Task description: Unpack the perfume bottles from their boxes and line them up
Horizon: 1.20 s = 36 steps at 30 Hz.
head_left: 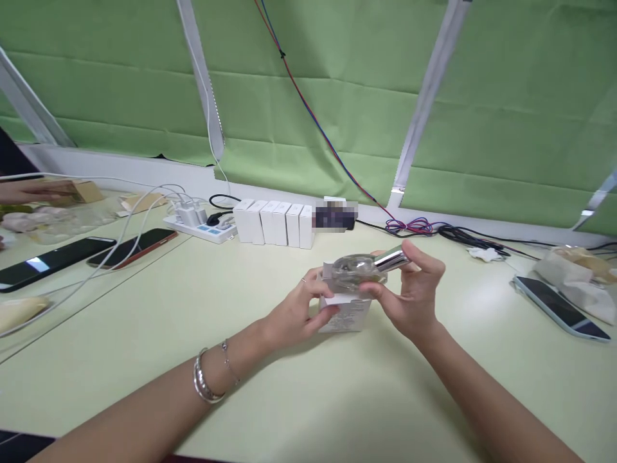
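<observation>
A small white carton [346, 313] stands on the pale green table [299, 399], a little past the middle. My left hand [295, 313] grips its left side, with bracelets on the wrist. My right hand [411, 287] holds a clear glass bottle with a silver cap [362, 265] lying sideways over the carton's open top. The bottle's cap points right, pinched by the fingers.
A row of several white boxes [274, 224] stands behind, beside a power strip [200, 226] with chargers and cables. Two phones [81, 252] lie at the left, another phone [562, 307] and a plastic bag [583, 273] at the right. Another person's hand [29, 190] rests at far left.
</observation>
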Available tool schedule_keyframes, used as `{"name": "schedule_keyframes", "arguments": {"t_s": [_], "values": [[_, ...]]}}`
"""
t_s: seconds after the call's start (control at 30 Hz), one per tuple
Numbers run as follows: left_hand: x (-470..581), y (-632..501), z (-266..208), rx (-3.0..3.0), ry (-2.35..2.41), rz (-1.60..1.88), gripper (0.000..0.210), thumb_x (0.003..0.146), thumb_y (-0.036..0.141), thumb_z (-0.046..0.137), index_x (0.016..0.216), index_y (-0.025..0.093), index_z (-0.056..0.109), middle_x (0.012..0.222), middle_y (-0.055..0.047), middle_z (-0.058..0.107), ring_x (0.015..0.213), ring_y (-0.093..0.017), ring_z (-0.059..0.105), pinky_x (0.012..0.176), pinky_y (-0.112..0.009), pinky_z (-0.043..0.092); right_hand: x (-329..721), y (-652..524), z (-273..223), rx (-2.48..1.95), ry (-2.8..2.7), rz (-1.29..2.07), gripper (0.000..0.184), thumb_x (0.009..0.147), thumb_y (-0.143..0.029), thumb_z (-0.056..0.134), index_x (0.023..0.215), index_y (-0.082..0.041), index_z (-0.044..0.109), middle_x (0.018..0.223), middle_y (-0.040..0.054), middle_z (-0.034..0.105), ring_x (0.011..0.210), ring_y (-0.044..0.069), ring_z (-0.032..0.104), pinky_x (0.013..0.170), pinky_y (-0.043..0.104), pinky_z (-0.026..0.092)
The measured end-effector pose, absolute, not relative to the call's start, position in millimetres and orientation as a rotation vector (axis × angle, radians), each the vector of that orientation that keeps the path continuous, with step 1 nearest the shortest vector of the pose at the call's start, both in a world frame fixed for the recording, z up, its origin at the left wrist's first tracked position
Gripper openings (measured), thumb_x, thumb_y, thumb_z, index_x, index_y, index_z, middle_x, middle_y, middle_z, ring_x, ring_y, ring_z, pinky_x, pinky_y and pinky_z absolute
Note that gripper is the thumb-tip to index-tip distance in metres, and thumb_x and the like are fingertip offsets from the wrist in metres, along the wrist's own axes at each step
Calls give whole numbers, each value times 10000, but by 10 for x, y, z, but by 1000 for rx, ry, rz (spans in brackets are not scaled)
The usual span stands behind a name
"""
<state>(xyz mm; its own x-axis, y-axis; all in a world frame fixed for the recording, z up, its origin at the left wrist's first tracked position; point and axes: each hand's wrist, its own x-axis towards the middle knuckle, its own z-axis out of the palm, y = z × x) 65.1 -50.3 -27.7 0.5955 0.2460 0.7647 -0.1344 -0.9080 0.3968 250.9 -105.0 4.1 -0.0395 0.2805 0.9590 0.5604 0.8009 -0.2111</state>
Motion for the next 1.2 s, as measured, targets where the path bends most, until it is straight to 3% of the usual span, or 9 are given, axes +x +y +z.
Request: {"name": "schedule_keyframes", "arguments": {"t_s": [0.17, 0.27, 0.4, 0.57, 0.73, 0.9, 1.07, 1.2], "values": [[669, -502, -313, 2272, 105, 1232, 362, 814, 99, 523, 1030, 261, 282, 1156, -85, 401, 1033, -178, 481, 728, -306, 521, 2614, -1134, 126, -897, -1884, -114, 536, 853, -267, 546, 1320, -306, 287, 1118, 75, 528, 907, 195, 570, 772, 378, 512], [661, -508, -329, 2262, 164, 1247, 364, 807, 114, 539, 1024, 252, 280, 1156, -96, 405, 1013, -176, 497, 725, -304, 523, 2615, -1181, 161, -984, -2082, -66, 301, 925, -294, 387, 1216, -265, 460, 1119, 83, 547, 959, 199, 546, 789, 368, 490], [637, -499, -330, 2276, 171, 1279, 390, 792, 105, 552, 1030, 256, 283, 1107, -86, 422, 992, -176, 502, 705, -300, 529, 2594, -1170, 99, -898, -2203, -85, 324, 942, -324, 297, 1111, -238, 560, 1063, 82, 582, 1022, 230, 495, 838, 422, 441], [623, -495, -299, 2323, 116, 1296, 412, 808, 79, 520, 1079, 275, 279, 1084, -73, 425, 975, -166, 498, 672, -281, 535, 2604, -1129, 12, -835, -2121, -97, 279, 914, -334, 376, 1099, -224, 552, 1020, 91, 582, 979, 231, 519, 815, 421, 446], [598, -475, -275, 2515, 152, 1502, 470, 789, 76, 553, 1117, 300, 303, 1303, -93, 261, 1233, -264, 312, 780, -389, 522, 2595, -1094, -86, -868, -1749, -92, 173, 868, -204, 456, 1012, -217, 552, 970, 85, 547, 922, 209, 533, 735, 369, 479], [566, -492, -229, 2666, 312, 1445, 357, 797, 104, 546, 1094, 258, 420, 1320, -102, 221, 1051, -220, 476, 781, -388, 514, 2518, -1062, -196, -871, -1538, 31, 68, 832, -189, 517, 883, -227, 540, 941, 60, 514, 915, 196, 523, 737, 360, 479], [569, -506, -226, 2688, 396, 1399, 341, 803, 172, 546, 1121, 205, 426, 1309, -143, 237, 849, -174, 523, 723, -385, 521, 2439, -1024, -254, -839, -1304, 164, 222, 799, -234, 564, 978, -251, 433, 1015, 53, 427, 938, 174, 496, 738, 327, 491], [579, -514, -243, 2695, 455, 1445, 272, 789, 186, 562, 1046, 217, 478, 1298, -114, 216, 919, -194, 488, 745, -386, 512, 2408, -1047, -280, -845, -1354, 193, 144, 834, -228, 518, 959, -242, 448, 946, 42, 468, 860, 161, 514, 728, 330, 470]]}}
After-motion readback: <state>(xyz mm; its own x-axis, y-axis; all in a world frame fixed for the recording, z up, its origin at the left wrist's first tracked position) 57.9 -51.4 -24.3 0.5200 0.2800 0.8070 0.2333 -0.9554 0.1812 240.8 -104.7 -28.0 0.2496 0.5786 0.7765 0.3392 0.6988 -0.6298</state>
